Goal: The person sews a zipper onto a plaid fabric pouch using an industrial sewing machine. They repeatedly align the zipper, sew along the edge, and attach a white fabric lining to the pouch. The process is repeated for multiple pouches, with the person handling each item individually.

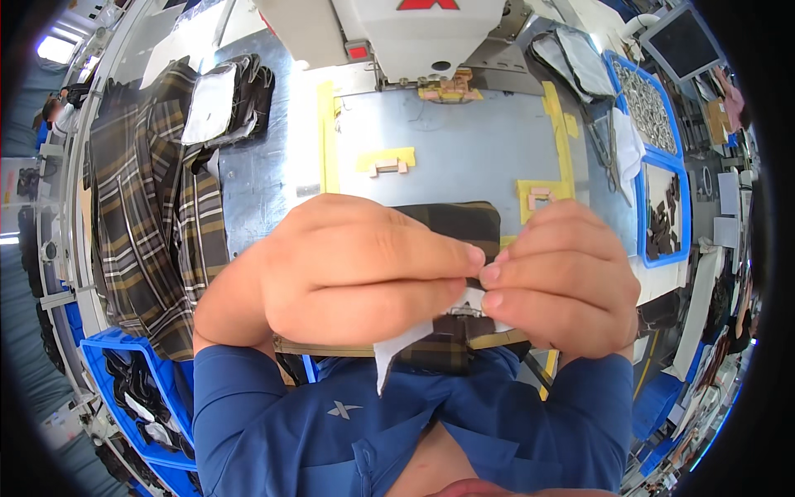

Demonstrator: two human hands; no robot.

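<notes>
Left hand: my left hand [356, 269] is up close under the camera, curled nearly shut, thumb and forefinger pinched on the plaid fabric piece [454, 225] right at its near edge.
Right hand: my right hand [563, 282] meets it fingertip to fingertip, also curled tight, pinching the same piece from the other side; the two sets of fingertips are touching or just about.
Plaid fabric piece: dark brown-and-tan check, small and folded, held up between both hands above the table; most of it is hidden behind my knuckles, with one end showing above them and more below.
White lining strip: a white lining strip [396, 348] hangs down from the pinch, tapering to a point over my blue shirt [348, 422].
Work table: grey metal work table [464, 149] beyond my hands, marked with yellow tape [386, 157].
Sewing machine: white sewing machine head [414, 33] at the far edge of the table.
Left side: a heap of plaid garments [149, 224] lies well off to my left, a blue crate [124, 389] nearer me below it.
Right side: blue trays [662, 166], one with small dark cut pieces, one with metal parts.
</notes>
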